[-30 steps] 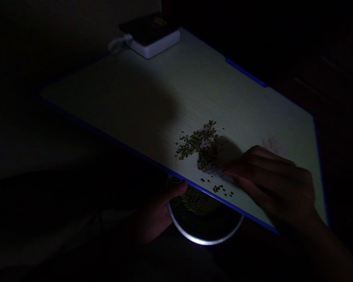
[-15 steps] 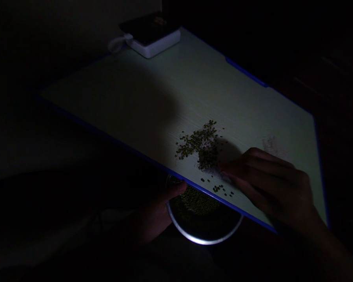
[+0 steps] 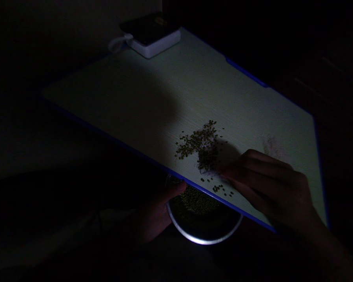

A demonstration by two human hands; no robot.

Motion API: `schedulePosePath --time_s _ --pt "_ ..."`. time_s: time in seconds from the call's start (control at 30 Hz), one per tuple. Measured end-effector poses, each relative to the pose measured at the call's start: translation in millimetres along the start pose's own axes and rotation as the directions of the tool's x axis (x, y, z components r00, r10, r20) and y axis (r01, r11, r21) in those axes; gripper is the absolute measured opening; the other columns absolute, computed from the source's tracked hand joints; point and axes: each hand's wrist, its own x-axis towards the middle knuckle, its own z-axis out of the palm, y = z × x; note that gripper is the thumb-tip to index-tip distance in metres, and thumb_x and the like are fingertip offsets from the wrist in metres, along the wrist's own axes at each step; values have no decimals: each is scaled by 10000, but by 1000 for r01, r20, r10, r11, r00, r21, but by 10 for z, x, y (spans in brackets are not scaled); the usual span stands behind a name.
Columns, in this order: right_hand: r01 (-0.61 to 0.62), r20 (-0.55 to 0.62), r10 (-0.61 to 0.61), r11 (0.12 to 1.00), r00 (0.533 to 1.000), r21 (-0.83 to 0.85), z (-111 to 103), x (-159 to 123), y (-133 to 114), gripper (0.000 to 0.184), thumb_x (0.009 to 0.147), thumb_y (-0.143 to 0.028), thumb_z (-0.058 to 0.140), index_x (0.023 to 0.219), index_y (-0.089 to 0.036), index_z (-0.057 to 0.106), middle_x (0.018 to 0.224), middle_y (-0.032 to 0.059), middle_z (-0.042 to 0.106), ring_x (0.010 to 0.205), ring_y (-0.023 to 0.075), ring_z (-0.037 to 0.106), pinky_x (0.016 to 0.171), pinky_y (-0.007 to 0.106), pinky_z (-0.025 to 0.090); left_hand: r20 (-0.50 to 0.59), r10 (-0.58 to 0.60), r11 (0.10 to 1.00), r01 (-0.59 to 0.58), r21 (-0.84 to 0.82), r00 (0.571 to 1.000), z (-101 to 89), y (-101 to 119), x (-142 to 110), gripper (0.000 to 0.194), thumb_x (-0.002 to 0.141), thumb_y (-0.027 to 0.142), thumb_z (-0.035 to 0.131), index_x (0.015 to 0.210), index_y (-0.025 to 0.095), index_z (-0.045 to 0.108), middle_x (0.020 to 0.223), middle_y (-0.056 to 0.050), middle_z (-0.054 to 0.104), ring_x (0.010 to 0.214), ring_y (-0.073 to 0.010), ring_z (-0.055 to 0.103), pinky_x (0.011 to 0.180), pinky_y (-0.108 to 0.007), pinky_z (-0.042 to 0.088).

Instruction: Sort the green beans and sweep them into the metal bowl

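Note:
A heap of small green beans (image 3: 201, 144) lies on a pale board with a blue rim (image 3: 153, 94). My right hand (image 3: 270, 186) rests flat on the board, fingers stretched together, their tips touching the heap's near right side. A few loose beans (image 3: 220, 188) sit by the board's near edge. Under that edge my left hand (image 3: 155, 215) grips the rim of a round metal bowl (image 3: 204, 227) with green beans inside, thumb over its rim. The scene is very dark.
A white box with a dark flat object on top (image 3: 151, 33) and a white cord stands at the board's far corner. A faint whitish smudge (image 3: 272, 144) marks the board right of my fingers. All around the board is darkness.
My right hand has slid slightly left, further against the heap. The bowl and my left hand have stayed in place.

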Motion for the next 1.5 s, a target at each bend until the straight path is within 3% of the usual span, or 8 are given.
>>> schedulePosePath --time_s 0.43,0.57,0.7,0.9,1.13,1.3,1.43,1.5 --pt "40 0 -40 999 999 22 51 -1 -1 241 929 -47 678 1165 -64 718 943 124 783 802 178 666 703 337 563 3 -22 1000 22 -13 1000 65 9 -10 226 934 287 668 1097 222 811 1161 -63 829 1314 -289 636 1229 -458 291" --pt "42 13 -42 999 999 17 39 -42 7 207 941 -77 672 1142 -89 720 931 112 788 812 193 707 741 347 585 -46 -48 999 48 14 998 47 12 -27 230 906 305 710 1096 226 814 1183 -59 823 1330 -296 623 1234 -461 286" --pt "19 21 -19 1000 1000 1 38 -63 14 152 985 -136 628 1104 -134 723 954 92 800 823 182 733 703 306 589 -117 -52 997 57 43 992 11 -1 -30 263 893 329 726 1129 243 805 1204 -47 817 1319 -300 631 1228 -476 302" --pt "-93 0 93 993 996 72 102 -55 13 141 989 -141 626 1062 -140 746 930 85 814 783 162 758 659 266 587 -68 -1 998 5 61 998 49 -3 10 262 900 317 719 1145 261 797 1243 -50 803 1372 -291 586 1238 -465 282" --pt "-157 -81 167 981 983 114 174 -78 8 118 969 -151 657 1005 -156 770 934 76 830 787 175 787 660 273 614 -110 -2 997 11 79 994 61 0 -32 295 921 353 683 1171 229 778 1261 -85 792 1436 -319 512 1247 -498 258" --pt "-118 -68 125 987 990 105 208 -82 -3 141 979 -159 635 1011 -155 772 935 68 829 768 163 778 642 264 605 -71 17 998 -12 62 997 68 9 -28 207 928 321 680 1081 266 808 1138 -33 836 1347 -274 610 1243 -440 273" --pt "-51 -59 59 991 997 120 200 -82 -11 150 972 -132 629 1009 -135 774 907 63 823 740 143 760 646 243 590 -103 22 998 -15 62 994 35 1 -10 181 900 326 720 1039 272 822 1035 -15 857 1273 -254 667 1231 -399 292" --pt "-93 -87 103 990 991 107 135 -91 6 141 962 -128 646 1017 -150 775 911 59 820 749 145 757 653 247 588 -106 14 999 -10 43 994 -2 -8 -13 201 921 328 695 1072 274 816 1050 -14 856 1268 -248 671 1230 -401 294"
